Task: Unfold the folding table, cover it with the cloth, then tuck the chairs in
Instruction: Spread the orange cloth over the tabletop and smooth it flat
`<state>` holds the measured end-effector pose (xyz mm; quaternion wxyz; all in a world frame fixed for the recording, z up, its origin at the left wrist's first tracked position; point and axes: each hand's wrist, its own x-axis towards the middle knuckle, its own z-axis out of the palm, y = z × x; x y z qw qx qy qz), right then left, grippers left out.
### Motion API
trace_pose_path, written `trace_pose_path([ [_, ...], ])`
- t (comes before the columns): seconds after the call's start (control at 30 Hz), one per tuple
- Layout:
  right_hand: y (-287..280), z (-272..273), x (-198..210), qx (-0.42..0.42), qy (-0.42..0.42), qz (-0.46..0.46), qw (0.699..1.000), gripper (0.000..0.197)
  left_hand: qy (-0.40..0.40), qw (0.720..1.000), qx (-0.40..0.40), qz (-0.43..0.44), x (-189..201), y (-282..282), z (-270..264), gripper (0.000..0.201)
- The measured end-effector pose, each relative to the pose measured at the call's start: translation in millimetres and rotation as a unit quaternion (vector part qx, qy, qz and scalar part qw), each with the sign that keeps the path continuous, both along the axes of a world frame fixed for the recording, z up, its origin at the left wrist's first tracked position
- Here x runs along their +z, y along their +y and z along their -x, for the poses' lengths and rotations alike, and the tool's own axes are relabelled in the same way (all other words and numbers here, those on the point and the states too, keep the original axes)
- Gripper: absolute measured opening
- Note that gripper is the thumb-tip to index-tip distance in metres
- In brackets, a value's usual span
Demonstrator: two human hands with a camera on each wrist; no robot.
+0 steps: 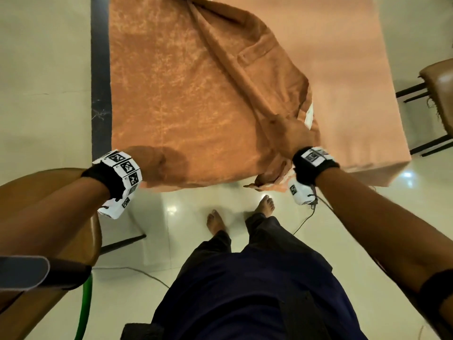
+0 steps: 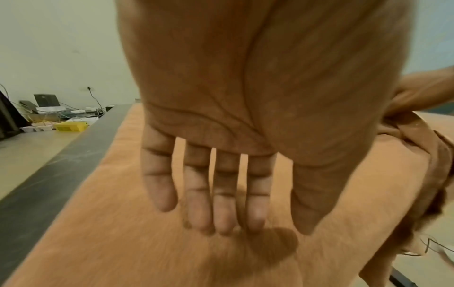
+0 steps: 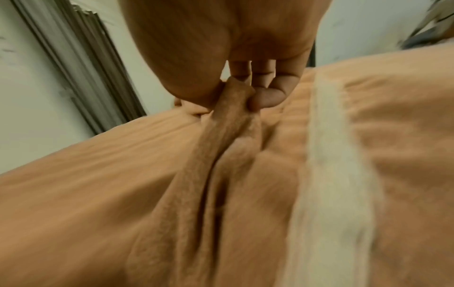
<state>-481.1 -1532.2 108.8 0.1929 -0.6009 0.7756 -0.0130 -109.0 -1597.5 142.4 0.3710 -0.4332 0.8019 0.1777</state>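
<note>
cloth (image 1: 186, 94): orange-brown, fuzzy like a towel, spread over the counter (image 1: 362, 99) in the upper centre of the head view; a thick ridge of folds runs diagonally from top centre to lower right
left grip (image 2: 221, 136): fingers straight, palm down, fingertips touching the flat cloth near its front edge
right grip (image 3: 245, 77): pinches a bunched fold of cloth
chairs: brown seat (image 1: 36, 207) lower left, another (image 1: 441, 89) at right edge

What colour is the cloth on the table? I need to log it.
Orange-brown, with a pale cream stripe; the cloth shows best in the head view.
</note>
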Motion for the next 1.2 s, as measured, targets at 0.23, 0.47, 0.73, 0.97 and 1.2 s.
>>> trace_pose_path([
  [0.23, -16.8, 208.9, 57.6, -0.177, 0.102, 0.022, 0.979, 0.037, 0.167, 0.985, 0.029, 0.010, -4.0, -50.0, 83.5, 0.068],
  [0.47, -24.5, 276.3, 40.9, -0.214, 0.076, -0.060, 0.972, 0.037, 0.036, 0.989, 0.121, 0.079, -12.7, -94.1, 144.6, 0.089],
  [0.73, -70.4, 221.4, 19.3, -0.033, 0.046, -0.033, 0.998, 0.053, 0.011, 0.984, 0.166, 0.065, -4.8, -139.3, 181.8, 0.063],
  [0.97, -207.3, 169.0, 25.4, 0.163, 0.006, 0.014, 0.986, 0.044, 0.105, 0.976, 0.168, 0.091, -12.3, -184.3, 226.3, 0.064],
  [1.2, -321.6, 134.9, -6.5, 0.192, 0.086, 0.015, 0.978, 0.047, 0.143, 0.977, 0.116, 0.105, -27.7, -262.1, 284.4, 0.068],
])
